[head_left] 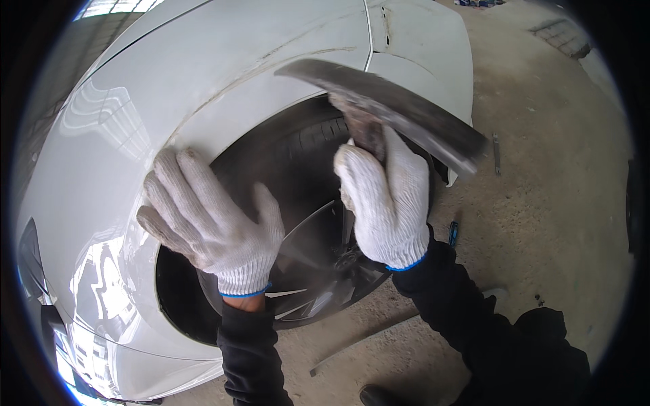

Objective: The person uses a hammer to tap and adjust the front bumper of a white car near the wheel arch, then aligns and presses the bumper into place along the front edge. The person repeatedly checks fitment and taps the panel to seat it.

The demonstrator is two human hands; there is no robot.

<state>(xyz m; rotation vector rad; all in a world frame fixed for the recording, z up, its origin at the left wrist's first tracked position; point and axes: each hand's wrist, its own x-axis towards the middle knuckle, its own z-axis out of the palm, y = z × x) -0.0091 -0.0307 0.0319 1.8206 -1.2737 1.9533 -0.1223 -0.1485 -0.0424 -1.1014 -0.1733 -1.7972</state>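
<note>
My left hand (pixel 210 220), in a white knit glove, lies with fingers spread on the white car fender (pixel 223 61) at the wheel arch lip. Its thumb stands apart, over the dark wheel opening. My right hand (pixel 386 196), gloved the same way, is closed around the short handle of a hammer (pixel 406 108). The hammer has a long, dark, slightly curved head, blurred at its right end, raised above the top of the tyre (pixel 315 139). Below both hands shows the spoked alloy wheel (pixel 328 257). Scratches and a brownish crease run along the fender above the arch.
On the concrete floor (pixel 535 223) right of the car lie a wrench (pixel 496 154) and a blue-and-black handled tool (pixel 453 233). A long thin metal bar (pixel 379 331) lies below the wheel. My dark shoe (pixel 379 394) is at the bottom edge.
</note>
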